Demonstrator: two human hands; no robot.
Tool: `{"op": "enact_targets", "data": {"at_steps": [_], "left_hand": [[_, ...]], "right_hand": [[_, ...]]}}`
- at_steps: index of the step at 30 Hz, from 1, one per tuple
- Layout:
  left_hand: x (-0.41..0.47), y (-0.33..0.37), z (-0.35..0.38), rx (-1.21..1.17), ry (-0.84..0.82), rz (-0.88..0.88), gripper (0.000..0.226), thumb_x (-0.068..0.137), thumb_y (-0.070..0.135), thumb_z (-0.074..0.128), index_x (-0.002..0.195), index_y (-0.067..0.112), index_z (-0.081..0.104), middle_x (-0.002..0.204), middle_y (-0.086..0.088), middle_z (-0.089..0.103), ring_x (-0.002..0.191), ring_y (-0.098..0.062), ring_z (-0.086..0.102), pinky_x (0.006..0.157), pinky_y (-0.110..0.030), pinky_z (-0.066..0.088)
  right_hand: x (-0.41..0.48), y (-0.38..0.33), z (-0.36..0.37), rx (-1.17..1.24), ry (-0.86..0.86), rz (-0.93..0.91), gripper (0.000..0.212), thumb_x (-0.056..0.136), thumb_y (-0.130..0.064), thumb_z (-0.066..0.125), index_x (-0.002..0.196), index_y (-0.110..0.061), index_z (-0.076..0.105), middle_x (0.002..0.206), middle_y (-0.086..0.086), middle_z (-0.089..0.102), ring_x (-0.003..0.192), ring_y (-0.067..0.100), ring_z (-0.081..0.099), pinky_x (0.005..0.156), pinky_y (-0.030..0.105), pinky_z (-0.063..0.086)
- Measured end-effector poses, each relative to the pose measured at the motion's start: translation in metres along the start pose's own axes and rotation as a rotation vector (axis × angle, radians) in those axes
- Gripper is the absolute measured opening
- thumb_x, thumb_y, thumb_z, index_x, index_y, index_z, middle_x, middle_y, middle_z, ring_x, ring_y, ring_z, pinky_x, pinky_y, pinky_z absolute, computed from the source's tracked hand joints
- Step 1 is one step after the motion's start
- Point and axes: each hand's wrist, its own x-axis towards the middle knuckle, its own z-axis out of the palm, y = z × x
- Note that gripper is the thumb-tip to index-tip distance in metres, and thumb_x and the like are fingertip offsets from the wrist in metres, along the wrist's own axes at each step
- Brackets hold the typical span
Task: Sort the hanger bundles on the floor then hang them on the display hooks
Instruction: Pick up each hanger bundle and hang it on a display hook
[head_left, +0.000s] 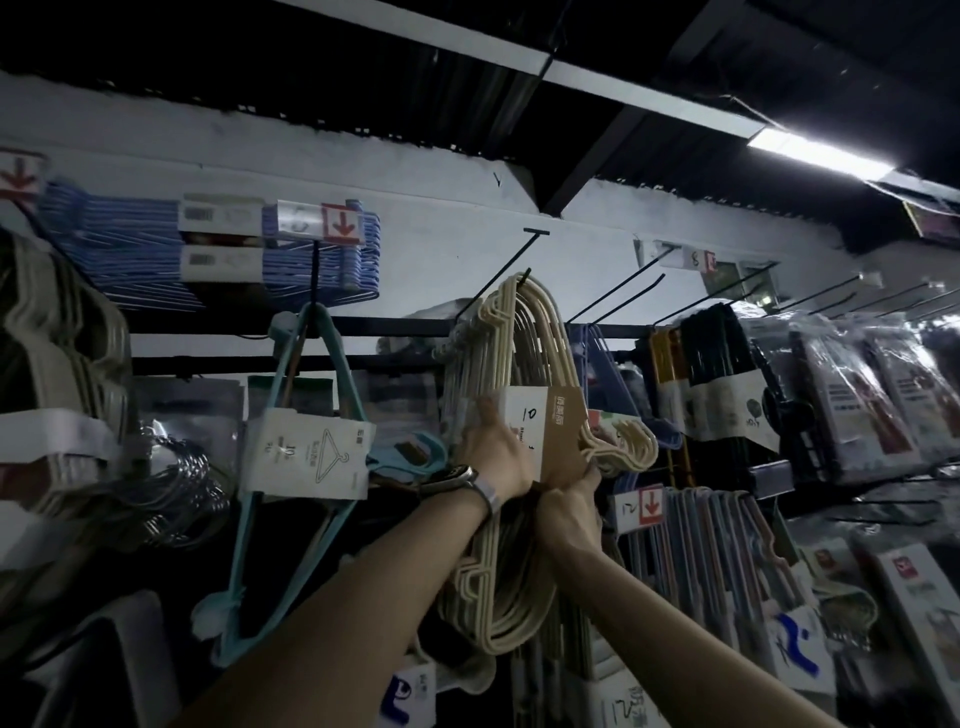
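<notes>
Dim shop wall (441, 244), hung stock throughout. Item: beige hanger bundle (535, 338), raised, hook-ends at tip of display hook (496, 283). Your left hand (493, 449) grips card sleeve (540, 421); right hand (569, 506) clasps bundle underneath. Keep hook-ends together, slide bundle fully back before you release.

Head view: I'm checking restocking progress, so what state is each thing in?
beige hanger bundle: raised, held by both hands, top loops at the hook tip
display hook: tip meets the bundle's loops
left hand: grips the bundle's label
right hand: grips the bundle lower down
teal hanger bundle: hanging
ceiling light: on
</notes>
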Motion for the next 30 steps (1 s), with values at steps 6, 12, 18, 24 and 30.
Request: {"op": "enact_targets", "data": {"at_steps": [6,12,18,24,30], "left_hand": [[0.029,-0.013,0.003,0.137,-0.052,-0.067,0.055,0.095,0.028,0.047,0.144,0.004,0.042,0.139,-0.019,0.057,0.124,-0.038,0.058,0.104,-0.048,0.051],[0.023,-0.003,-0.002,0.085,-0.026,0.025,0.047,0.099,0.017,0.060,0.142,0.008,0.044,0.140,-0.012,0.053,0.128,-0.031,0.054,0.103,-0.037,0.049],[0.011,-0.013,-0.008,0.151,0.047,0.161,0.031,0.090,0.012,0.069,0.119,0.008,0.059,0.123,-0.009,0.059,0.111,-0.029,0.063,0.088,-0.043,0.060],[-0.034,-0.009,-0.027,0.238,0.016,0.243,0.018,0.086,0.014,0.064,0.103,0.011,0.059,0.112,-0.010,0.062,0.106,-0.031,0.060,0.086,-0.046,0.059],[-0.119,-0.001,-0.011,0.145,-0.078,0.418,0.039,0.095,0.032,0.052,0.131,0.022,0.059,0.122,-0.007,0.066,0.110,-0.029,0.063,0.094,-0.045,0.054]], "right_hand": [[0.009,-0.008,0.008,-0.028,-0.002,0.036,0.070,0.102,-0.018,0.044,0.162,-0.030,0.010,0.142,0.025,0.052,0.130,0.043,0.049,0.111,0.050,0.041],[0.039,0.006,0.002,0.003,-0.051,0.033,0.076,0.094,-0.030,0.053,0.157,-0.044,0.012,0.135,0.018,0.056,0.119,0.040,0.058,0.107,0.058,0.048],[0.015,-0.002,-0.019,-0.151,-0.131,-0.068,0.082,0.092,-0.034,0.064,0.159,-0.030,0.019,0.131,0.007,0.061,0.111,0.028,0.064,0.096,0.048,0.056],[-0.035,-0.014,-0.035,-0.409,-0.237,-0.230,0.072,0.087,-0.040,0.064,0.151,-0.027,0.033,0.137,0.000,0.057,0.116,0.021,0.057,0.100,0.042,0.051],[-0.116,0.006,-0.109,-0.619,-0.216,-0.461,0.022,0.101,-0.045,0.055,0.122,-0.052,0.058,0.107,-0.019,0.073,0.090,0.000,0.070,0.080,0.030,0.061]]}}
